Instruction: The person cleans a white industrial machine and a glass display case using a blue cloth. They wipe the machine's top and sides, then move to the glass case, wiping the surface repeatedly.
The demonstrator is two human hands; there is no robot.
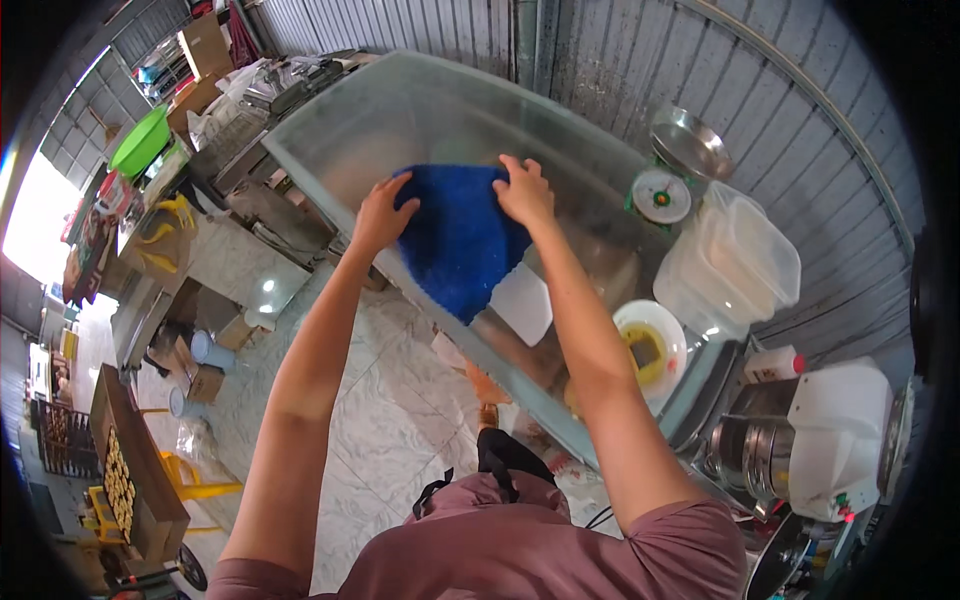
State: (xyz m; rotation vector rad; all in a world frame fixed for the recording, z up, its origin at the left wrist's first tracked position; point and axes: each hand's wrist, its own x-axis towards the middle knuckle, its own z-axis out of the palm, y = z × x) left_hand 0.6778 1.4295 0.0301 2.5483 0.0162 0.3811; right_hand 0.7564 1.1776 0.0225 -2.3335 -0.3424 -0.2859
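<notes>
A blue cloth (461, 232) lies spread over the near edge of a large glass-topped case or table with a translucent surface (450, 105). My left hand (382, 214) rests at the cloth's upper left corner, thumb and fingertips at its edge. At the upper right corner my right hand (526, 193) has its fingers on the cloth's border. Whether either hand pinches the fabric cannot be told. A white angular scraper or sheet (523, 304) lies partly under the cloth's lower right edge. Beside my right forearm is a white bowl (667, 337) with yellow contents.
At the right are a dial scale (661, 196), a metal pan (690, 142), stacked translucent plastic containers (727, 262) and a white-and-steel machine (836, 442). Cluttered work surfaces with a green basin (140, 141) stand at the left. A yellow stool (187, 480) is on the tiled floor.
</notes>
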